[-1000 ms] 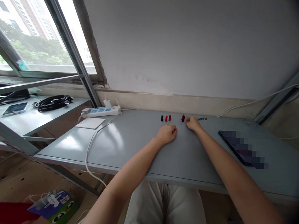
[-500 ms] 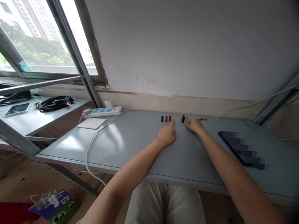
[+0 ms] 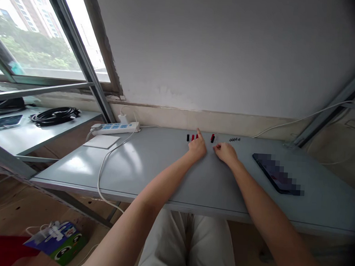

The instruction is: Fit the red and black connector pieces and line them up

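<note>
My left hand (image 3: 197,148) is over the far part of the grey table, index finger stretched toward the wall and the other fingers curled. That finger partly covers a small red cylinder (image 3: 196,136). Left of it stand another red cylinder (image 3: 192,137) and a black cylinder (image 3: 188,138). My right hand (image 3: 226,153) has thumb and fingertips pinched together low over the table; anything between them is too small to make out. Just beyond its fingertips, a red-and-black pair of small cylinders (image 3: 212,138) sits close together. Several small metal pieces (image 3: 234,139) lie beyond the right hand.
A dark tablet-like slab (image 3: 278,174), partly pixelated, lies on the right of the table (image 3: 152,167). At the back left are a power strip (image 3: 115,127) and a flat white box (image 3: 101,141). A white cable (image 3: 100,176) hangs over the front edge.
The view has turned slightly right. My left hand has moved toward the wall, its index finger now over a red cylinder. My right hand has drawn back a little, still pinched.
</note>
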The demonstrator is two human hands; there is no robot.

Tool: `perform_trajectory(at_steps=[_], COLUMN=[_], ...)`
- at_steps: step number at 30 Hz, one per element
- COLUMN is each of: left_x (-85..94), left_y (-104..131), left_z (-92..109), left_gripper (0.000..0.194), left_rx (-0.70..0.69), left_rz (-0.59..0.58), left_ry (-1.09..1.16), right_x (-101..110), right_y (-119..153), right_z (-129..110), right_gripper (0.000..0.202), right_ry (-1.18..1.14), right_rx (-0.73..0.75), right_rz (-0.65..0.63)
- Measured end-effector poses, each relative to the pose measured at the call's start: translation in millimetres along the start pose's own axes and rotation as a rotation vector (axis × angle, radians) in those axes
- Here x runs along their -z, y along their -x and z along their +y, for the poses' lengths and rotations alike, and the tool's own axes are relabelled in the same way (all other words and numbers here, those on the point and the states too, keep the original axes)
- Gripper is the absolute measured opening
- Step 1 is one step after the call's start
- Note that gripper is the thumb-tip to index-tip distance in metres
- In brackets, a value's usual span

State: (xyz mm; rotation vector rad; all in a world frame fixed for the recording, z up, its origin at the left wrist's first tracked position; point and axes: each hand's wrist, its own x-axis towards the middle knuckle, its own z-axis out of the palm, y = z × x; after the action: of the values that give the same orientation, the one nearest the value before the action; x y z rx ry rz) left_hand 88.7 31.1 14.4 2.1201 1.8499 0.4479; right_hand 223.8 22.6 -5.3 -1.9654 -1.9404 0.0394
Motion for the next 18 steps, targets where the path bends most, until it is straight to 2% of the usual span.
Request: perform_trajectory(at_steps=[3, 6, 12, 15, 18], left_x=[-2.4, -2.7, 4.1, 6.4, 8.1], left_y=[-4, -5, -5, -5, -2], left_z=[0, 2, -3, -10, -16], left_gripper=[0.083, 0.071, 0.036, 0.028, 0.019], left_rx=[0.044, 0.054, -0.075, -0.083, -0.085], left_rz=[0.041, 0.047, 0.168, 0.160, 0.102], left_ry=[-0.044, -0.106, -0.169, -0.042, 0.272], right_x=[0, 0, -1, -1, -1], right_y=[0, 1, 2, 0, -2], right_z=[-1, -2, -2, -2, -4], right_gripper=[0.023, 0.022, 0.021, 0.020, 0.025], right_ry=[-0.007, -0.014, -0.019, -0.076, -0.193], right_rx=[0.015, 0.034, 0.036, -0.009, -0.058], right_rz=[0.002, 0.000, -0.011, 0.040, 0.091])
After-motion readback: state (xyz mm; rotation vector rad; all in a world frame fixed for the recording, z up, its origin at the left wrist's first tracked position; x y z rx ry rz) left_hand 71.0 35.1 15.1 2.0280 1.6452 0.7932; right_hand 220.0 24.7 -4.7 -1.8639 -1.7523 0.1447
